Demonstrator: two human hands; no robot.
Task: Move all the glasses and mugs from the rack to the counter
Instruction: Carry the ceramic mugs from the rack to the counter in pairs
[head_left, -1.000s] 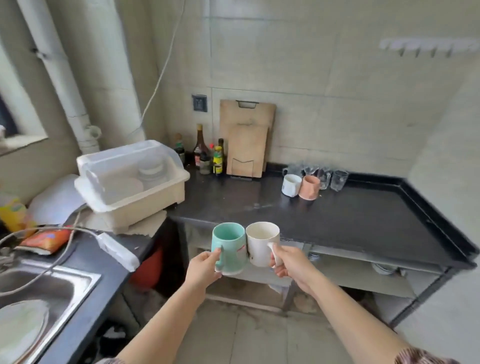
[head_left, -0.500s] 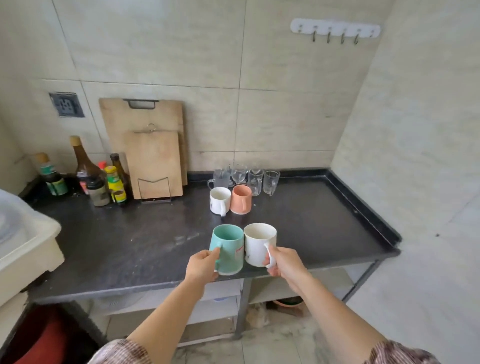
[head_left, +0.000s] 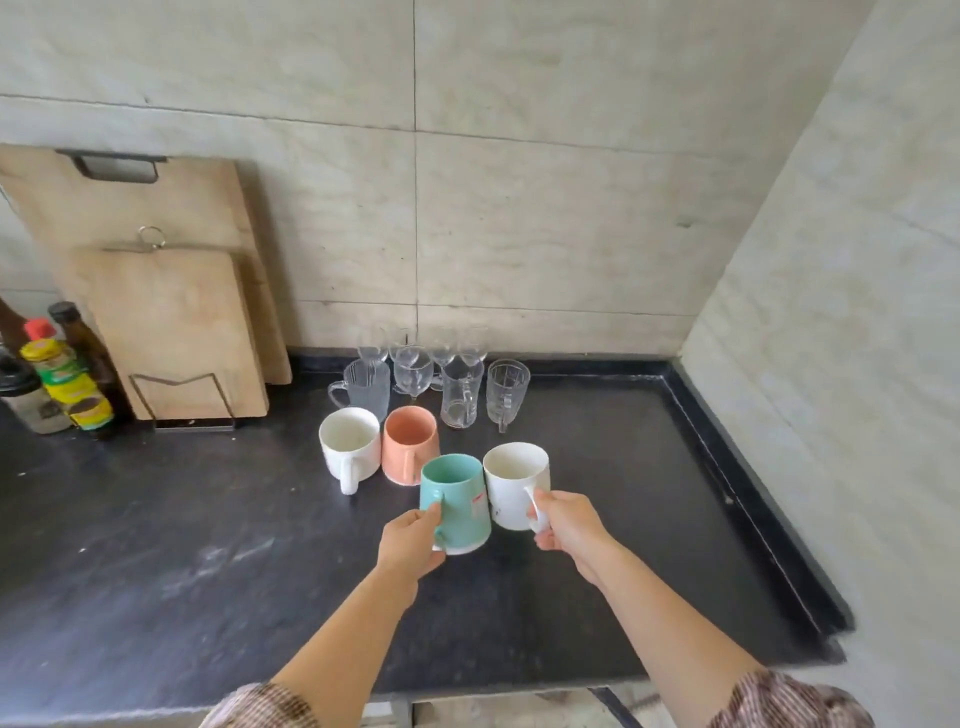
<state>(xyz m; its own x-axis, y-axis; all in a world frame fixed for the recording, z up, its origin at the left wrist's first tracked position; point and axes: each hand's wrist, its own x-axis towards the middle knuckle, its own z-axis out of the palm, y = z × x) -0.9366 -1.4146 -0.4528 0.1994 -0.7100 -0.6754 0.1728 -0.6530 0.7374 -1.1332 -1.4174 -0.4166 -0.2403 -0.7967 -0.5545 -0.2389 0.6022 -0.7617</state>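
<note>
My left hand (head_left: 410, 543) grips the handle of a teal mug (head_left: 460, 506). My right hand (head_left: 566, 525) holds a white mug (head_left: 511, 480) by its handle, right beside the teal one. Both mugs are upright, low over the black counter (head_left: 208, 545); I cannot tell whether they touch it. Just behind them stand another white mug (head_left: 349, 447) and an orange mug (head_left: 410, 441). Several clear glasses (head_left: 441, 379) are grouped at the back against the wall. The rack is out of view.
Two wooden cutting boards (head_left: 171, 312) lean on the wall at the back left. Sauce bottles (head_left: 62, 374) stand at the left edge. A raised lip (head_left: 753, 493) runs along the counter's right side, next to the tiled side wall.
I have stepped up to the counter and carried both mugs forward and down, from in front of its edge to just behind the white and orange mugs. The rack has left the view.
</note>
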